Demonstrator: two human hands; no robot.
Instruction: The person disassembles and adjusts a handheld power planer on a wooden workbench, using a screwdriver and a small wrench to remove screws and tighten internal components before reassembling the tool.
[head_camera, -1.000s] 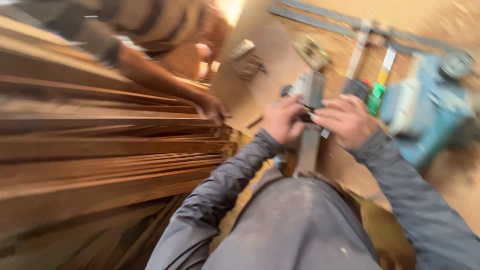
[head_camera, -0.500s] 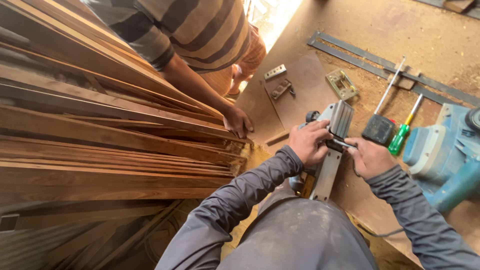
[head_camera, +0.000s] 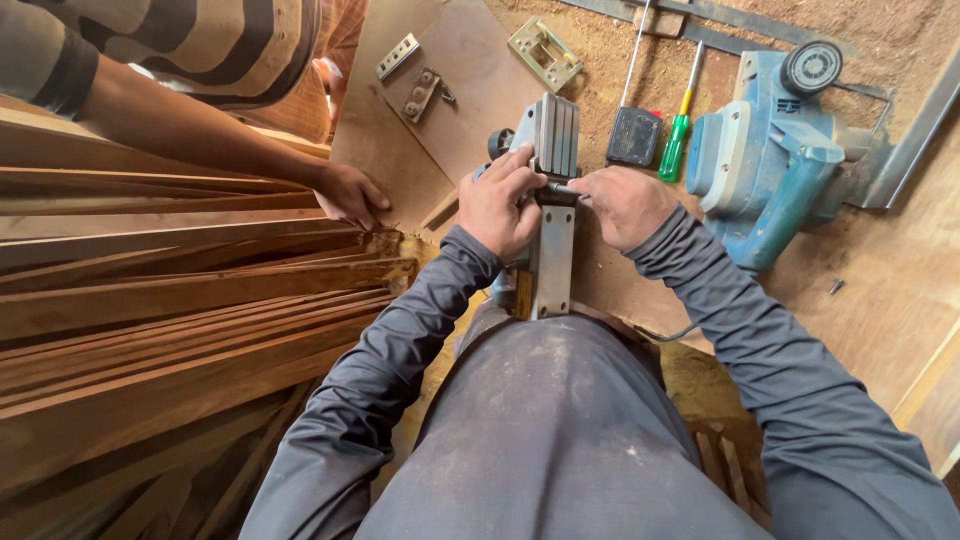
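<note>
Both hands gripping upturned grey planer (head_camera: 550, 215): left hand (head_camera: 497, 205) left of it, right hand (head_camera: 625, 203) right, long axis running toward wearer

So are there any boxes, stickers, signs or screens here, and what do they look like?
No boxes, signs or screens show.
Yellow label: a small upright strip on the side of the upturned grey planer, below the person's left hand.
Blue planer: right of it on the floor; any label is too small to tell.
</note>
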